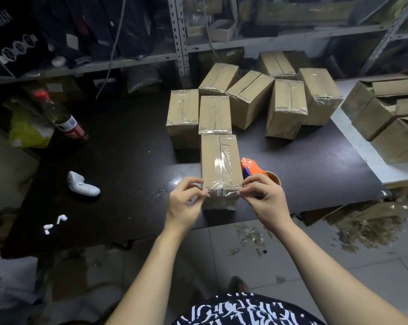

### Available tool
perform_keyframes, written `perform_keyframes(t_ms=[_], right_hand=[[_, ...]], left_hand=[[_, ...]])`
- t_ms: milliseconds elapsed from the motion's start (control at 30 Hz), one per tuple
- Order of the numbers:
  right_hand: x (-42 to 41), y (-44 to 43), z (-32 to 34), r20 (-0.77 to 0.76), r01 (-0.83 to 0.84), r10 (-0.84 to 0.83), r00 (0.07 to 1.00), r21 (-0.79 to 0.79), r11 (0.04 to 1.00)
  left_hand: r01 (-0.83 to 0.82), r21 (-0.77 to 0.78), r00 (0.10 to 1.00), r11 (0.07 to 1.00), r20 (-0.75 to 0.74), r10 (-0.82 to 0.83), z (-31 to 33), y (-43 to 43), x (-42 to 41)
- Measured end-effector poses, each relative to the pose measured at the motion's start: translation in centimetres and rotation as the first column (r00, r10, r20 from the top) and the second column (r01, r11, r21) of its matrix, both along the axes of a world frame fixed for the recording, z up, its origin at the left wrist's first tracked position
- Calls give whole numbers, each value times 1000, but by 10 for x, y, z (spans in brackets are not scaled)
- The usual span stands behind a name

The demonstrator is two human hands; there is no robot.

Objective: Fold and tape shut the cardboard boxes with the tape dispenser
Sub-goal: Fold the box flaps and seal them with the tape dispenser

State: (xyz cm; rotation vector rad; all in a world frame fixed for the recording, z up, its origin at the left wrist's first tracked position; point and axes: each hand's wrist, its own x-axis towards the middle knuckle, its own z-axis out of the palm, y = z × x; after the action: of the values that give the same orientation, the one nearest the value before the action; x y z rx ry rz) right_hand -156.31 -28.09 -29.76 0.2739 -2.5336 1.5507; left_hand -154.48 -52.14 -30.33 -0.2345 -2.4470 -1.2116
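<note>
A: Where is the box (219,160)?

B: At the near edge of the dark bench (128,148), long side running away from the person. Flaps closed. A strip of clear tape (221,192) crosses its near end, and another runs down the centre seam.

A: And the hands?

B: Left hand (184,202) is at the near left corner and right hand (264,198) at the near right. On each, the thumb and curled fingers (193,184) pinch an end of the tape against the cardboard.

A: And the tape dispenser (251,168)?

B: Orange and blue, lying on the bench just to the right of the box. Neither hand holds it, and the right hand partly hides it.

A: How will the box handle?

B: Likely light, and stiff along its edges. The panels probably give under a hard press. The tape looks glossy, so slick on top and sticky underneath, and it already shows wrinkles. I would take the box by its two long sides, away from the loose tape ends.

A: Anything readable?

B: Very little. The black packaging (15,43) at upper left carries white letters ending in "MAX". The bottle (64,118) has a red-and-white label, too blurred to read. The shirt (245,310) print and the white bag (8,280) lettering cannot be made out.

A: Other stock?

B: Taped boxes (214,113) are clustered behind, and open boxes (383,109) are stacked at the right.
</note>
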Motion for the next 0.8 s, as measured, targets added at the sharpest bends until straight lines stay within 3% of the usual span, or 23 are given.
perform_keyframes(t_ms=[233,400,633,800], right_hand=[[4,-3,-2,-33,-8,9,999,34,999],[3,2,4,-86,-59,70,994,120,991],[-2,-3,7,-19,-181,186,982,140,973],[-6,-5,8,41,-236,232,972,161,958]], left_hand=[[-95,57,995,994,9,95,-8,7,11],[20,-52,1000,998,16,-19,4,2,3],[186,-286,982,940,84,-168,10,2,-5],[197,-307,974,931,169,-150,10,-1,-2]])
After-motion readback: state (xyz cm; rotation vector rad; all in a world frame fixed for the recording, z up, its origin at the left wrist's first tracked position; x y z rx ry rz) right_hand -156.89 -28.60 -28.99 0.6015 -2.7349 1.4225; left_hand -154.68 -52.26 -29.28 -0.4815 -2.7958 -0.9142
